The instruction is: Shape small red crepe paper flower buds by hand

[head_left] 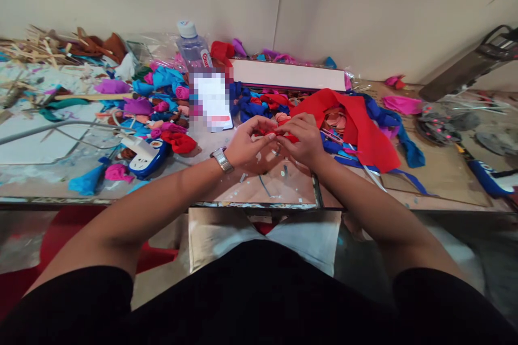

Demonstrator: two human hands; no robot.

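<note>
My left hand (pixel 246 144) and my right hand (pixel 304 140) meet over the table's middle, fingertips pinching a small red scrap of fabric (pixel 283 136) between them. A metal watch (pixel 222 159) is on my left wrist. Just behind the hands lies a large red cloth (pixel 364 124) over blue strips (pixel 404 145). A glass sheet (pixel 263 188) lies under my wrists.
Piles of rolled fabric pieces in blue, pink, purple and red (pixel 162 102) crowd the left. A water bottle (pixel 193 48), a long white box (pixel 287 74), a white and blue power strip (pixel 143 159) and wooden sticks (pixel 36 48) sit around. The table edge (pixel 121 202) runs near me.
</note>
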